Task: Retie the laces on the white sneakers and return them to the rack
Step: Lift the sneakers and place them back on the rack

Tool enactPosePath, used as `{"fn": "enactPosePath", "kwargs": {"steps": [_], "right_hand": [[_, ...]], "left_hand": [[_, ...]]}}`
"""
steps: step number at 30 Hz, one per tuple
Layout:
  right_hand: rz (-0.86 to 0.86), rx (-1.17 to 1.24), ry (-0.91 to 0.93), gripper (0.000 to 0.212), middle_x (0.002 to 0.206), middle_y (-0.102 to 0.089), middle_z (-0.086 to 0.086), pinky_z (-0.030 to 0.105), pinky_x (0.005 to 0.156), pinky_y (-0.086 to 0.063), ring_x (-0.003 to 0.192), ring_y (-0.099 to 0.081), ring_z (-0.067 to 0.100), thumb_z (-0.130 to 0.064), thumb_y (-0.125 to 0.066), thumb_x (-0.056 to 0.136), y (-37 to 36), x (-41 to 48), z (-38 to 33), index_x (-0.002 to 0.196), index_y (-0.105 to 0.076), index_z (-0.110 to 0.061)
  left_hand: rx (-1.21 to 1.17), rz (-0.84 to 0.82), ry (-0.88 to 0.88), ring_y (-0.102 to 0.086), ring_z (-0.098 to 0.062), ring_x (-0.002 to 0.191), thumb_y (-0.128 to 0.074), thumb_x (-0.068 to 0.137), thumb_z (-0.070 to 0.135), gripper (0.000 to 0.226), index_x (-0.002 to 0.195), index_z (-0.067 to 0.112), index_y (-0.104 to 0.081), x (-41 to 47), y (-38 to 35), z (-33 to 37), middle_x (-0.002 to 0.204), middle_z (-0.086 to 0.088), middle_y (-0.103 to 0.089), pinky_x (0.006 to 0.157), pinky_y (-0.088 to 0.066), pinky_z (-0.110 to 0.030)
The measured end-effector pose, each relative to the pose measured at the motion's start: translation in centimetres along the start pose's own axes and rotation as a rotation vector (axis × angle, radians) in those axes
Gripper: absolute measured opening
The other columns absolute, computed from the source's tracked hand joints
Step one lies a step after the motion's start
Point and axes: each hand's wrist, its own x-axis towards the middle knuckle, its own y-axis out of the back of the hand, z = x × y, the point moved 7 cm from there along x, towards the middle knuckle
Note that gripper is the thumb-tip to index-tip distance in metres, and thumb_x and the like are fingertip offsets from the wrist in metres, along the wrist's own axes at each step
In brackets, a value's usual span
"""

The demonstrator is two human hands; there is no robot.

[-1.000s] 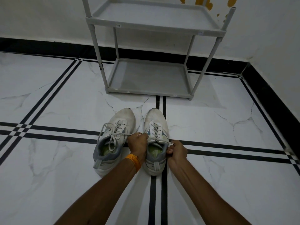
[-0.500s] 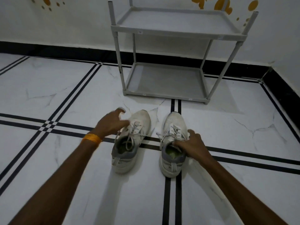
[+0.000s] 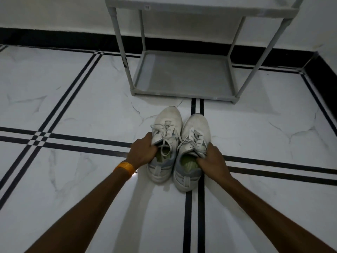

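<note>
Two white sneakers stand side by side on the floor, toes pointing at the rack. My left hand (image 3: 143,152) grips the left sneaker (image 3: 166,128) at its collar, fingers inside the opening. My right hand (image 3: 212,161) grips the right sneaker (image 3: 196,128) the same way. Both shoes show laces tied in loose bows. The grey rack (image 3: 182,77) stands just beyond them, its bottom shelf bare.
The floor is white marble tile with black double stripes (image 3: 73,139). A black skirting (image 3: 54,39) runs along the white wall. The wall corner is at the far right (image 3: 317,55). An orange band sits on my left wrist (image 3: 125,168).
My left hand went from the right sneaker's laces over to the left sneaker and now grips its collar. The sneakers have been drawn together. My right hand has closed on the right sneaker's collar.
</note>
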Motion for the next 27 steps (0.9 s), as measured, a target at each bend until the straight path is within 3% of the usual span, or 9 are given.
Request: {"fn": "enactPosePath", "kwargs": {"steps": [4, 6, 10, 12, 17, 21, 27], "right_hand": [[0.013, -0.05, 0.074, 0.055, 0.123, -0.052, 0.015, 0.039, 0.091, -0.048, 0.112, -0.053, 0.03, -0.012, -0.055, 0.086, 2.1, -0.3, -1.3, 0.139, -0.04, -0.01], [0.023, -0.052, 0.093, 0.059, 0.13, -0.049, 0.014, 0.04, 0.095, -0.047, 0.115, -0.052, 0.03, -0.01, -0.053, 0.09, 4.1, -1.1, -2.9, 0.145, -0.033, -0.011], [0.071, -0.058, 0.186, 0.062, 0.132, -0.047, 0.014, 0.042, 0.095, -0.049, 0.114, -0.054, 0.029, -0.009, -0.052, 0.092, 10.4, -3.3, -8.5, 0.149, -0.027, -0.01], [0.12, -0.051, 0.219, 0.06, 0.13, -0.049, 0.014, 0.043, 0.094, -0.05, 0.112, -0.054, 0.028, -0.008, -0.052, 0.092, 14.7, -4.1, -12.3, 0.148, -0.03, -0.009], [0.178, -0.058, 0.27, 0.06, 0.134, -0.048, 0.017, 0.04, 0.093, -0.048, 0.114, -0.054, 0.03, -0.005, -0.052, 0.091, 25.6, -5.9, -22.6, 0.148, -0.031, -0.006], [0.199, -0.045, 0.284, 0.061, 0.136, -0.048, 0.018, 0.039, 0.094, -0.049, 0.115, -0.054, 0.029, -0.013, -0.045, 0.09, 34.0, -6.3, -30.5, 0.148, -0.03, -0.005], [0.243, -0.065, 0.273, 0.06, 0.132, -0.047, 0.016, 0.038, 0.088, -0.051, 0.107, -0.057, 0.029, -0.004, -0.051, 0.093, 43.8, -2.6, -39.6, 0.149, -0.029, -0.004]], "left_hand": [[-0.023, -0.009, 0.007, -0.062, -0.04, 0.095, -0.043, 0.087, 0.03, 0.037, 0.116, 0.01, -0.051, -0.6, 0.0, 1.8, 0.11, -0.019, -0.068, 0.081, -0.05, -0.041], [-0.058, 0.016, -0.001, -0.063, -0.04, 0.096, -0.044, 0.09, 0.026, 0.032, 0.117, 0.01, -0.05, -1.3, 1.5, 3.5, 0.11, -0.018, -0.068, 0.081, -0.052, -0.042], [-0.081, 0.082, -0.029, -0.064, -0.036, 0.091, -0.048, 0.093, 0.014, 0.036, 0.129, 0.01, -0.045, -3.0, 7.5, 8.9, 0.108, -0.015, -0.068, 0.075, -0.048, -0.034], [-0.115, 0.101, -0.033, -0.062, -0.033, 0.086, -0.047, 0.092, 0.012, 0.033, 0.125, 0.009, -0.047, -3.7, 11.4, 12.3, 0.107, -0.015, -0.068, 0.074, -0.045, -0.033], [-0.201, 0.116, -0.033, -0.064, -0.033, 0.086, -0.041, 0.083, 0.024, 0.041, 0.122, 0.016, -0.047, -5.0, 21.7, 21.2, 0.103, -0.011, -0.069, 0.08, -0.054, -0.045], [-0.195, 0.101, -0.031, -0.065, -0.035, 0.09, -0.042, 0.082, 0.023, 0.047, 0.129, 0.019, -0.044, -4.4, 30.7, 29.3, 0.108, -0.012, -0.069, 0.082, -0.054, -0.045], [-0.176, 0.067, -0.037, -0.067, -0.033, 0.087, -0.043, 0.085, 0.029, 0.041, 0.125, 0.021, -0.043, 0.4, 40.3, 38.3, 0.101, -0.011, -0.07, 0.08, -0.057, -0.048]]}}
